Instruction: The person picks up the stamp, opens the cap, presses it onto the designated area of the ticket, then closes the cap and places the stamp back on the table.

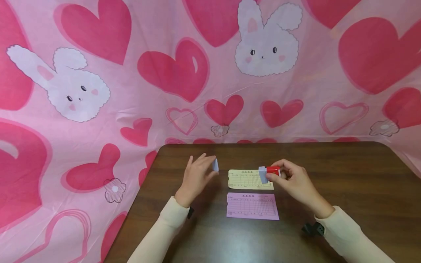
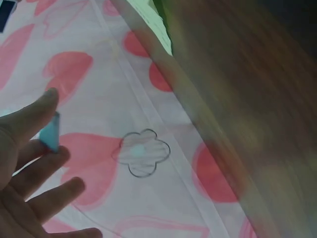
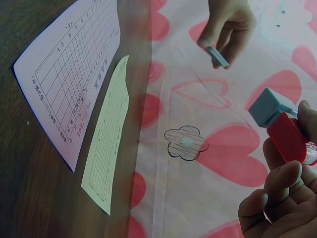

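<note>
Between thumb and fingertips, my left hand (image 1: pixel 195 176) pinches a small flat light-blue cap (image 1: pixel 215 165), also visible in the left wrist view (image 2: pixel 50 134). My right hand (image 1: pixel 298 179) grips a red stamp (image 1: pixel 273 170) with a light blue-grey block at its end. That block points left, toward the left hand, and the two hands are apart. In the right wrist view the stamp (image 3: pixel 287 138) sits between thumb and fingers. Below and between the hands lie a pale yellow printed slip (image 1: pixel 243 179) and a purple printed slip (image 1: pixel 251 206). The stamp overlaps the yellow slip's right part.
Both slips lie on a dark brown wooden table (image 1: pixel 355 182), the yellow one farther from me. A pink cloth (image 1: pixel 138 91) with hearts and rabbits hangs behind the table and at its left side. Each wrist wears a black device (image 1: pixel 313 229).
</note>
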`<action>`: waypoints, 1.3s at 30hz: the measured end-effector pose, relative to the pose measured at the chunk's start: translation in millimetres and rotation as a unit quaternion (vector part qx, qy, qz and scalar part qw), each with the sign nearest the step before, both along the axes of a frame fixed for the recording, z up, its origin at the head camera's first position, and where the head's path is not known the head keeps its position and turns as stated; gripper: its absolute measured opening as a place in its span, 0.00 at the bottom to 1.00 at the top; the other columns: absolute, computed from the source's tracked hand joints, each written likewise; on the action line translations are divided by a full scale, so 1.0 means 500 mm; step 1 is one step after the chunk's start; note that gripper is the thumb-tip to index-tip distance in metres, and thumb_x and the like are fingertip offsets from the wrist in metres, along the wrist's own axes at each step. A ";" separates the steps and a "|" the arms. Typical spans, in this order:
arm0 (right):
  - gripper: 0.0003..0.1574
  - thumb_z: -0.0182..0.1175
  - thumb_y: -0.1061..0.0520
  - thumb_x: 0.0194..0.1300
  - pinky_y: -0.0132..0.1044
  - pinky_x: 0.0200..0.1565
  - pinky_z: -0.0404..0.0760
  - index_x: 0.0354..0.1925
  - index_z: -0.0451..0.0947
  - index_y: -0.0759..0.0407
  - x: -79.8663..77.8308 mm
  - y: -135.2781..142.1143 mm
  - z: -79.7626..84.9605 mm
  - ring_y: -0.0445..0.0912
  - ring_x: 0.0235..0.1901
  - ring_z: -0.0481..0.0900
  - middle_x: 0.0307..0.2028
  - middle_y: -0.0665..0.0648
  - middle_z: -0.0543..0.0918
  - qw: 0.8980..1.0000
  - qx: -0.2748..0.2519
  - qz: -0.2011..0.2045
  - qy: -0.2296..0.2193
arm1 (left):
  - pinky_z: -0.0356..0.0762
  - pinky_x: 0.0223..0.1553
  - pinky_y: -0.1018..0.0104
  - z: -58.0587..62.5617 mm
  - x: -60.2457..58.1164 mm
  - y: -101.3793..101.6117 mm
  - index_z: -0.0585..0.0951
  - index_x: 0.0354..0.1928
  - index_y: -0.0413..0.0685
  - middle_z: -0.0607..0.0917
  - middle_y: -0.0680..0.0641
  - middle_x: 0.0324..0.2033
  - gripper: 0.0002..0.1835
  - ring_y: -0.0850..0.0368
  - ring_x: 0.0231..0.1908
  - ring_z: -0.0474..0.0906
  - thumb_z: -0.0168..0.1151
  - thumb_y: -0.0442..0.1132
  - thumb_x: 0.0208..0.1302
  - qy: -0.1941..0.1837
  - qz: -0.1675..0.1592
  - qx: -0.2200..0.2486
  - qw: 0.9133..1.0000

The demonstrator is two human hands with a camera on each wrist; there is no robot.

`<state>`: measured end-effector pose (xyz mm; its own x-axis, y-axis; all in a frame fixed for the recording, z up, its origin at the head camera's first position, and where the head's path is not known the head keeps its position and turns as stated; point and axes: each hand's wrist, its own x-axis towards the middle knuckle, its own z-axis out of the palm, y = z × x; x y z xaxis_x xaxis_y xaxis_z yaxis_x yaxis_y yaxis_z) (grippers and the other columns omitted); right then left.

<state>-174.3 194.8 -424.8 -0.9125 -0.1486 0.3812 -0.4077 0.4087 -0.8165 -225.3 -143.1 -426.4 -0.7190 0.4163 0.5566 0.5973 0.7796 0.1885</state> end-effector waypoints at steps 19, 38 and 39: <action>0.16 0.77 0.60 0.63 0.33 0.22 0.71 0.46 0.83 0.58 -0.003 0.006 -0.006 0.46 0.23 0.71 0.26 0.52 0.78 1.000 0.011 -0.005 0.001 | 0.65 0.61 0.19 -0.015 -0.044 -0.049 0.86 0.60 0.45 0.90 0.42 0.53 0.26 0.41 0.51 0.87 0.81 0.35 0.57 -0.172 0.128 -0.072 0.974; 0.17 0.77 0.59 0.63 0.32 0.23 0.71 0.48 0.83 0.57 0.002 0.014 -0.010 0.44 0.24 0.71 0.26 0.51 0.77 1.000 0.019 0.002 -0.011 | 0.69 0.58 0.22 -0.028 -0.061 -0.061 0.87 0.57 0.46 0.91 0.40 0.47 0.25 0.40 0.48 0.87 0.79 0.31 0.56 -0.212 0.160 -0.108 0.958; 0.17 0.77 0.59 0.63 0.32 0.23 0.71 0.48 0.83 0.57 0.002 0.015 -0.011 0.44 0.24 0.71 0.27 0.51 0.77 1.000 0.020 0.002 -0.013 | 0.70 0.57 0.23 -0.029 -0.062 -0.062 0.87 0.57 0.47 0.91 0.40 0.46 0.25 0.40 0.47 0.87 0.79 0.31 0.55 -0.212 0.163 -0.110 0.957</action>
<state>-173.2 202.2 -430.4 -0.9216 -0.1664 0.3507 -0.3877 0.4404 -0.8098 -256.5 -174.0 -441.0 -0.9724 0.2055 0.1104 0.2221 0.9601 0.1697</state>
